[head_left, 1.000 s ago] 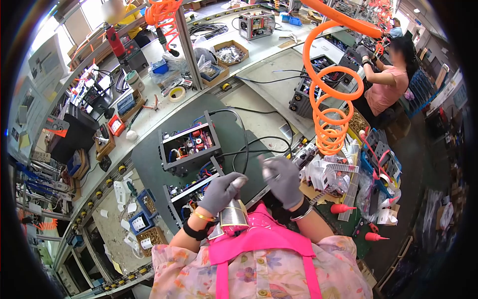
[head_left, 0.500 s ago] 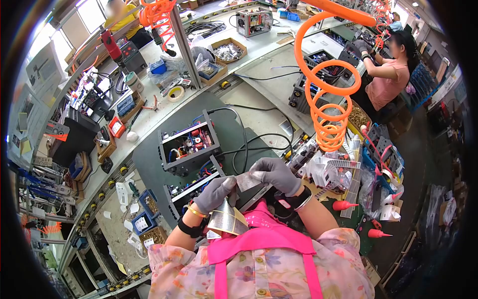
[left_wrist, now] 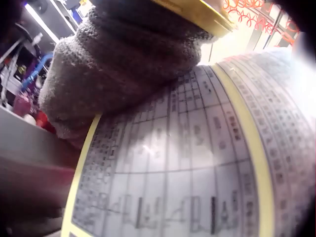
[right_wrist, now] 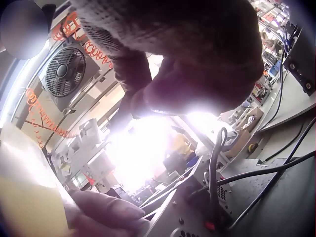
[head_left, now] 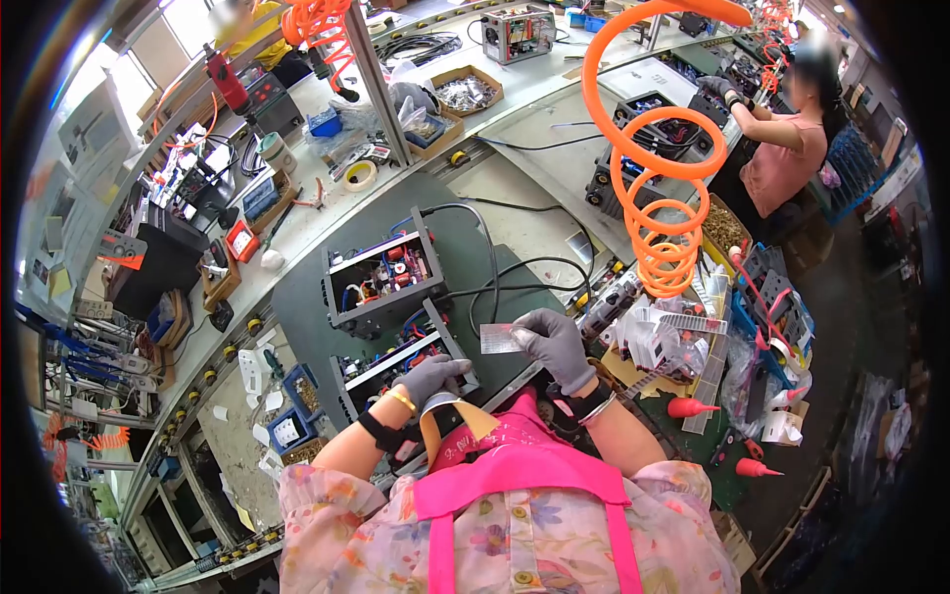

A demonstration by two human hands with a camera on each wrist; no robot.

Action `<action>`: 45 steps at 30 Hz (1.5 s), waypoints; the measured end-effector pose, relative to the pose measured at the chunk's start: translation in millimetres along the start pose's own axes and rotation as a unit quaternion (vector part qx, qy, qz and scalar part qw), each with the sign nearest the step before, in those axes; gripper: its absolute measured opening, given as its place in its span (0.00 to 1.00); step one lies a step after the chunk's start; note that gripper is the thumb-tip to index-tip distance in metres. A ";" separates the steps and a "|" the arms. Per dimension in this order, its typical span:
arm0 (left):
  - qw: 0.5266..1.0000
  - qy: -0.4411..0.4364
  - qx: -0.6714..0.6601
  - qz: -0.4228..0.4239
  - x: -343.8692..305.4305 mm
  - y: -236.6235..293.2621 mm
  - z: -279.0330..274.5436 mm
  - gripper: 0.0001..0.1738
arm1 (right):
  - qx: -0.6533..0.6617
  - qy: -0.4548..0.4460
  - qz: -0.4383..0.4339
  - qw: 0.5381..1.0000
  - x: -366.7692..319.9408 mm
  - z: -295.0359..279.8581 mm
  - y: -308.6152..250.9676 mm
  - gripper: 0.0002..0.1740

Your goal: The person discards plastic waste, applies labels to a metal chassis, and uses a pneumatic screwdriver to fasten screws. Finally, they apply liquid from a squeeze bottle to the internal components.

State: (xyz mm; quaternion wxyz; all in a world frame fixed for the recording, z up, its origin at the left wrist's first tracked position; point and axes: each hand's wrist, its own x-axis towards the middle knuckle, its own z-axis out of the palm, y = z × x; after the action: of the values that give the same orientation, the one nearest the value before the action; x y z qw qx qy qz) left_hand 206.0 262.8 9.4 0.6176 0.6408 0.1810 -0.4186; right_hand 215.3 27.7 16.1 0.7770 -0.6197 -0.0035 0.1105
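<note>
My gloved right hand [head_left: 556, 351] pinches a small silver printed label [head_left: 501, 340] by its right end, above the near edge of the work surface. To its left and lower, my gloved left hand [head_left: 430, 379] grips a curled sheet of printed labels [left_wrist: 168, 148] with yellow strips of backing between the labels. That sheet hangs over the pink apron [head_left: 534, 465]. Just beyond the left hand is an open-topped electronic unit [head_left: 396, 358] with a pale crossbar. A second open unit [head_left: 384, 269], showing red parts and wiring, stands behind it on the dark green board [head_left: 297, 297].
Black cables [head_left: 495, 259] loop right of the units. An orange coiled hose [head_left: 665, 213] hangs at the right, above a pile of white parts [head_left: 658, 346] and red-tipped bottles [head_left: 690, 407]. Small blue bins [head_left: 287, 433] lie at the left. Another person [head_left: 787, 148] works at the right.
The hands came together at the small label half a second ago. Now the right hand holds it apart from the left hand, which has dropped slightly with the label sheet.
</note>
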 end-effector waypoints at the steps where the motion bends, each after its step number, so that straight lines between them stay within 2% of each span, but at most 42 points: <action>1: 0.999 -0.032 -0.010 0.004 10.6 -6.7 -3.3 0.19 | 0.008 0.001 0.002 1.000 0.5 -0.1 1.3 0.05; 4: 0.995 -0.071 -0.076 -0.009 14.8 -10.7 -4.4 0.16 | 0.026 0.010 0.012 1.000 -0.5 -1.2 6.6 0.05; 6: 0.992 -0.053 -0.113 0.005 8.0 -13.5 -0.2 0.15 | 0.033 0.020 0.021 0.999 1.3 -1.1 8.8 0.05; 8: 0.993 -0.030 -0.116 0.008 -18.2 -12.8 -6.2 0.14 | 0.038 0.025 0.031 0.998 3.1 1.8 12.8 0.04; 9: 0.989 -0.044 -0.138 0.011 -36.0 -12.9 -12.6 0.15 | 0.040 0.027 0.040 0.998 2.3 3.8 15.4 0.04; 12: 0.980 -0.050 -0.191 0.009 -90.4 -5.4 -33.5 0.16 | 0.074 -0.019 0.084 0.994 7.2 25.0 19.3 0.04; 15: 0.978 -0.036 -0.205 0.025 -111.5 -20.1 -55.8 0.17 | 0.123 -0.074 0.107 0.984 15.0 62.3 30.4 0.04; 19: 0.969 -0.071 -0.231 0.051 -117.1 -35.6 -68.9 0.18 | 0.135 -0.100 0.123 0.978 27.3 107.4 46.9 0.05; 24: 0.971 -0.078 -0.219 0.047 -123.4 -32.9 -70.0 0.20 | 0.181 -0.131 0.138 0.965 45.2 124.9 58.7 0.05; 45: 0.979 -0.101 -0.168 0.047 -119.6 -34.9 -71.6 0.22 | 0.143 -0.154 0.140 0.968 47.3 128.0 59.9 0.07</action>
State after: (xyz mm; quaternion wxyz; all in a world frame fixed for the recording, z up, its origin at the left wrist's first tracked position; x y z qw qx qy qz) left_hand 132.4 370.5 69.9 0.7505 0.4901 0.1551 -0.4154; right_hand 233.2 171.7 -18.1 0.8246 -0.4721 -0.0207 0.3111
